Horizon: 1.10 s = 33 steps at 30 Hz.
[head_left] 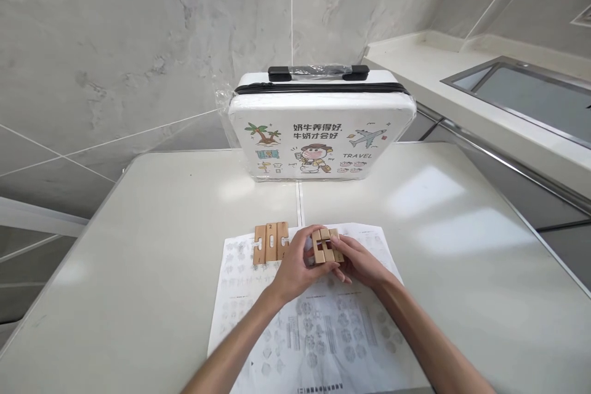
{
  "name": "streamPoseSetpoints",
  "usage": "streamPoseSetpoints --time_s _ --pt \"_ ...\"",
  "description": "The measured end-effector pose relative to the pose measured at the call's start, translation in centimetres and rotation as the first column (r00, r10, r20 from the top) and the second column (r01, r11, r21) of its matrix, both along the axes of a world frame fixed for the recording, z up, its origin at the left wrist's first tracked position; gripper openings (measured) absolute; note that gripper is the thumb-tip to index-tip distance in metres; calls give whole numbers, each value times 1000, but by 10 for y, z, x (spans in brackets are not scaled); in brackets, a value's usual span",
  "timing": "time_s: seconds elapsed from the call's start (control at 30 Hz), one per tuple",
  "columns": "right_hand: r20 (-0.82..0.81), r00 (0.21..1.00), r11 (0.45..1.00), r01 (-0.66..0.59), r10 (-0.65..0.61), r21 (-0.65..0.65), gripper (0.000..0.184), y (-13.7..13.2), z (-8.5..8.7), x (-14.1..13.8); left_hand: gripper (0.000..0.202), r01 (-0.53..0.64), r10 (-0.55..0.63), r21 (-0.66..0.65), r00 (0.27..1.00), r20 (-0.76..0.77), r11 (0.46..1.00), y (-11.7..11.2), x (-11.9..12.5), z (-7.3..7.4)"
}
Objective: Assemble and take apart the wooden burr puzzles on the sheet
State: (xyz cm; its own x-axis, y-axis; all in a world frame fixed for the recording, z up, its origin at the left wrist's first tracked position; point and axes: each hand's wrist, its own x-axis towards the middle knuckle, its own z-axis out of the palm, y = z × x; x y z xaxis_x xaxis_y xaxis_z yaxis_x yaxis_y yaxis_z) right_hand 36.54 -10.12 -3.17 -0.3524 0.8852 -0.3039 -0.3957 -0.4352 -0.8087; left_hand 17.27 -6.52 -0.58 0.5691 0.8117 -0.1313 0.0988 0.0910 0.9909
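Several notched wooden puzzle pieces (319, 253) are fitted side by side between my two hands, with a dark gap at their middle. My left hand (298, 265) grips them from the left, thumb along the lower edge. On the other side, my right hand (360, 260) has its thumb on the face of the pieces and its fingers curled beneath. Left of my left hand, three flat wooden pieces (271, 243) with cut-outs and small numbers lie side by side at the top of the printed sheet (249, 320).
A white cartoon-printed case (318, 117) in clear plastic stands at the back of the pale table (138, 271). Its black handle (318, 72) points up. A counter with a sink (521, 98) runs along the right, and a grey marbled wall rises behind.
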Motion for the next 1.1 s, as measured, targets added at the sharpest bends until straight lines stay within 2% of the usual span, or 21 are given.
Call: streamPoseSetpoints --time_s 0.13,0.27,0.4,0.6,0.8,0.97,1.1 --pt "22 999 999 -35 35 14 45 -1 1 -1 73 20 -16 53 996 -83 998 2 -8 -1" --pt "29 997 997 -66 65 39 42 -1 3 -2 76 26 6 161 981 -193 987 5 -17 -2" --pt "46 996 996 -76 74 45 41 -1 5 -2 75 37 12 230 978 -208 972 9 -22 -1" --pt "55 998 999 -21 18 51 43 0 8 -1 79 -15 33 184 995 -95 983 9 -26 -1" --pt "44 996 997 73 -74 6 44 0 8 2 92 -2 6 -45 996 87 999 6 -25 -2" --pt "84 994 997 72 -74 31 47 -1 9 3 88 19 -12 -88 997 79 996 4 -25 -9" --pt "135 986 995 93 -97 32 48 -1 11 3 87 33 -11 -104 978 206 994 6 -26 -13"
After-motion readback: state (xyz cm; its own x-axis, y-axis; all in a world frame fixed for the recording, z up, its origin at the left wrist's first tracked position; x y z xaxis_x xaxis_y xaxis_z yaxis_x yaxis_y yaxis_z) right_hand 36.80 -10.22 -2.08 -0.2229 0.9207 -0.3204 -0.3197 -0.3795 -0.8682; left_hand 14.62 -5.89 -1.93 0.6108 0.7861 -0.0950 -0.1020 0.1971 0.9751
